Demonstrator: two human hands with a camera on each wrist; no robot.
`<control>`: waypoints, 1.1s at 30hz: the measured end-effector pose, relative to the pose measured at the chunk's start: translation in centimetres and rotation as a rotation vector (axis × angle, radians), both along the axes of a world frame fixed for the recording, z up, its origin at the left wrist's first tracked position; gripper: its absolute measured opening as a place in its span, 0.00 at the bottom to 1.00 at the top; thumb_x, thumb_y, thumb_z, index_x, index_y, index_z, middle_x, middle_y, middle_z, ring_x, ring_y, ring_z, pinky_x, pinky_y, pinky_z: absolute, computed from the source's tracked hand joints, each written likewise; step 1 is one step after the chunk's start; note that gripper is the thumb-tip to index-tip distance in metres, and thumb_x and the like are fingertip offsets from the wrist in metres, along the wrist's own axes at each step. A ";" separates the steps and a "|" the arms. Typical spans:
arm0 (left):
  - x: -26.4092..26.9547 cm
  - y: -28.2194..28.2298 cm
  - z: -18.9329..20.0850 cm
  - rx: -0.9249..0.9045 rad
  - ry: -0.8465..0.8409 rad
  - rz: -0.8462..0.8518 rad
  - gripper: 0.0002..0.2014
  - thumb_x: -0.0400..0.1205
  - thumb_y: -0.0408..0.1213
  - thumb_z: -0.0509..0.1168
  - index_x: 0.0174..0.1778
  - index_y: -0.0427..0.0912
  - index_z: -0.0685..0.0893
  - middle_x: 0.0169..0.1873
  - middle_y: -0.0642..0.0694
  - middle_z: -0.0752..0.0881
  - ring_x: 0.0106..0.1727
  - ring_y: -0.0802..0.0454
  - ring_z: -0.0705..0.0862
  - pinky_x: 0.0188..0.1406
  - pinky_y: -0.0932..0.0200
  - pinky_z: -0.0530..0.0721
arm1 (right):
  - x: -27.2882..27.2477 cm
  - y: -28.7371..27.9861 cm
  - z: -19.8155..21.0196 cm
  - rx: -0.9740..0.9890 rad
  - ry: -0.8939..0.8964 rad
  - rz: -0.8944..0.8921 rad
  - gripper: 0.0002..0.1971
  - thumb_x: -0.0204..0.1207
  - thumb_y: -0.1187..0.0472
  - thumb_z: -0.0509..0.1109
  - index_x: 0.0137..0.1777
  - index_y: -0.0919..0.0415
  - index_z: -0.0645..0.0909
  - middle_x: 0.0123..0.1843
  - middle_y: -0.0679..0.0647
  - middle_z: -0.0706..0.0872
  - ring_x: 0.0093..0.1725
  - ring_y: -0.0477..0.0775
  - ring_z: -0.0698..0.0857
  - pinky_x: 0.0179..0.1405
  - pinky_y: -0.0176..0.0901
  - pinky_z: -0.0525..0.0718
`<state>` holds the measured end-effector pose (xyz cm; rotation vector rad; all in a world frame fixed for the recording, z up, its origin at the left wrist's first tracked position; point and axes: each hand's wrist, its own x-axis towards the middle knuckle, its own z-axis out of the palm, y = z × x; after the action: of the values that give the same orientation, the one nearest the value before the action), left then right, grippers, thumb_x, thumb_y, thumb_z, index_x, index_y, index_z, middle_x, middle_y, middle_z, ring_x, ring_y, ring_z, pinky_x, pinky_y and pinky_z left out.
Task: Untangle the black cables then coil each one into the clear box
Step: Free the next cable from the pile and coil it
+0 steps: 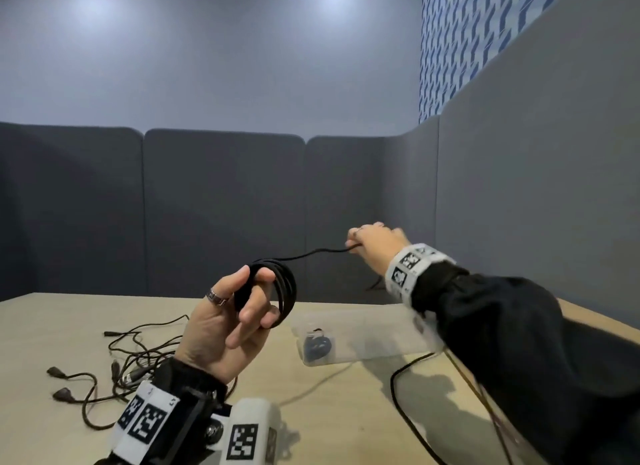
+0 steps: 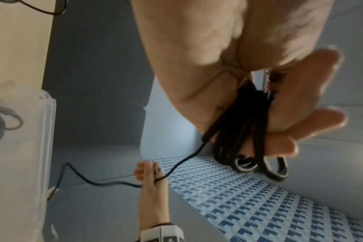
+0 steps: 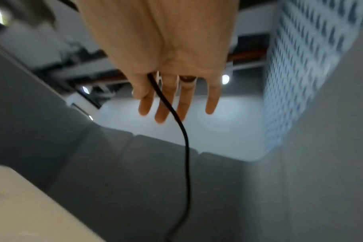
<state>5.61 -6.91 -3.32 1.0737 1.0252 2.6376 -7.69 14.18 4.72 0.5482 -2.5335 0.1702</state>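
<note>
Coiling step rn: left hand [image 1: 225, 329] grips the cable coil [image 1: 277, 291] round its fingers, right hand [image 1: 372, 241] pinches the loose end off to its right, next wrap needs slack fed w/o kinks, clear box [image 1: 363, 336] just below.

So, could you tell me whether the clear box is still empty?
No. One coiled black cable already lies inside the clear box.

The right sleeve [image 1: 512, 329] hides part of the clear box [image 1: 363, 329]; the coil inside [image 1: 317, 347] is blurred.
</note>
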 end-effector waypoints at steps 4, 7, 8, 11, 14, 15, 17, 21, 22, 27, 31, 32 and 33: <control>-1.3 -0.8 -0.2 0.034 -0.024 0.025 0.28 0.90 0.43 0.39 0.62 0.24 0.77 0.38 0.33 0.86 0.29 0.41 0.82 0.54 0.53 0.79 | -1.8 5.4 3.9 -0.532 0.128 -0.066 0.11 0.83 0.55 0.57 0.50 0.58 0.79 0.49 0.62 0.81 0.53 0.65 0.82 0.48 0.46 0.75; -1.9 -0.6 0.2 0.164 -0.032 -0.047 0.23 0.87 0.42 0.48 0.53 0.30 0.85 0.28 0.44 0.84 0.22 0.52 0.83 0.47 0.64 0.83 | 0.3 6.5 3.7 -0.732 0.284 0.121 0.11 0.84 0.54 0.58 0.53 0.61 0.75 0.38 0.54 0.80 0.40 0.60 0.79 0.43 0.46 0.76; -1.6 -0.5 0.4 0.241 -0.098 0.074 0.17 0.82 0.41 0.56 0.46 0.34 0.88 0.22 0.49 0.80 0.16 0.57 0.78 0.40 0.68 0.84 | 1.3 6.4 3.1 -0.607 0.262 0.144 0.10 0.83 0.52 0.61 0.56 0.57 0.72 0.38 0.52 0.81 0.40 0.60 0.79 0.43 0.47 0.78; -0.8 -0.4 0.8 0.441 -0.199 0.368 0.09 0.71 0.40 0.66 0.37 0.40 0.89 0.19 0.56 0.74 0.13 0.61 0.71 0.32 0.73 0.83 | 5.3 6.0 0.2 -0.073 0.217 0.196 0.17 0.76 0.38 0.63 0.60 0.40 0.64 0.49 0.49 0.84 0.45 0.58 0.84 0.44 0.48 0.80; -1.1 -0.9 0.7 0.493 -0.223 0.426 0.09 0.77 0.39 0.64 0.46 0.40 0.87 0.26 0.58 0.82 0.24 0.66 0.80 0.46 0.73 0.83 | 9.0 6.1 -2.8 0.305 0.343 0.280 0.16 0.78 0.35 0.47 0.55 0.40 0.69 0.42 0.45 0.83 0.32 0.56 0.86 0.26 0.42 0.78; -1.1 -1.0 0.8 0.501 -0.219 0.437 0.10 0.73 0.37 0.67 0.47 0.39 0.87 0.31 0.56 0.86 0.29 0.65 0.84 0.47 0.71 0.84 | 10.1 6.2 -3.5 0.342 0.323 0.300 0.17 0.79 0.37 0.45 0.54 0.41 0.71 0.40 0.45 0.84 0.30 0.55 0.86 0.23 0.42 0.79; -1.4 -1.0 0.8 0.490 -0.183 0.466 0.16 0.62 0.36 0.72 0.45 0.37 0.88 0.40 0.50 0.91 0.39 0.60 0.90 0.46 0.65 0.87 | 11.8 6.1 -5.1 0.325 0.225 0.317 0.15 0.81 0.40 0.48 0.55 0.42 0.73 0.40 0.46 0.87 0.33 0.54 0.87 0.28 0.47 0.84; -2.4 -1.1 0.7 0.378 -0.155 0.582 0.16 0.86 0.36 0.52 0.66 0.31 0.74 0.55 0.42 0.88 0.56 0.52 0.88 0.61 0.54 0.81 | 13.3 4.6 -7.6 0.318 -0.035 0.312 0.11 0.84 0.45 0.54 0.60 0.49 0.67 0.49 0.52 0.86 0.50 0.59 0.83 0.49 0.51 0.81; -2.6 -1.1 0.6 0.349 -0.163 0.615 0.16 0.88 0.35 0.50 0.68 0.30 0.71 0.58 0.40 0.87 0.58 0.51 0.87 0.63 0.52 0.79 | 13.7 3.9 -7.9 0.324 -0.116 0.371 0.11 0.84 0.46 0.55 0.60 0.50 0.69 0.49 0.54 0.85 0.49 0.59 0.82 0.48 0.49 0.79; -3.7 -0.6 0.1 0.083 -0.172 0.791 0.12 0.89 0.31 0.49 0.65 0.30 0.68 0.57 0.37 0.86 0.50 0.50 0.90 0.60 0.54 0.78 | 15.0 1.7 -7.3 0.195 -0.297 0.691 0.08 0.80 0.48 0.65 0.52 0.50 0.82 0.39 0.44 0.80 0.36 0.42 0.75 0.35 0.33 0.74; -3.9 -0.3 -0.7 -0.426 -0.070 1.077 0.12 0.88 0.35 0.50 0.52 0.31 0.76 0.32 0.41 0.89 0.37 0.58 0.87 0.55 0.53 0.74 | 15.1 1.5 -4.9 -0.053 -0.070 0.762 0.12 0.76 0.40 0.63 0.49 0.45 0.82 0.42 0.43 0.87 0.41 0.41 0.83 0.41 0.47 0.83; -3.6 0.0 -0.7 -0.553 -0.027 1.089 0.13 0.88 0.36 0.50 0.50 0.33 0.76 0.30 0.41 0.89 0.33 0.59 0.85 0.50 0.56 0.73 | 14.9 1.5 -4.1 -0.129 0.021 0.749 0.13 0.75 0.38 0.61 0.49 0.43 0.80 0.41 0.41 0.86 0.40 0.41 0.83 0.39 0.47 0.83; -3.1 0.3 -0.7 -0.656 0.007 1.046 0.14 0.88 0.38 0.50 0.51 0.32 0.76 0.30 0.41 0.89 0.28 0.58 0.82 0.43 0.59 0.73 | 14.4 1.6 -3.2 -0.211 0.099 0.724 0.13 0.74 0.37 0.60 0.48 0.42 0.79 0.39 0.40 0.85 0.38 0.41 0.82 0.38 0.47 0.83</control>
<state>2.50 -6.59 -4.02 0.4152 2.7522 2.4263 6.75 15.76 1.49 1.3208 -2.0805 0.6408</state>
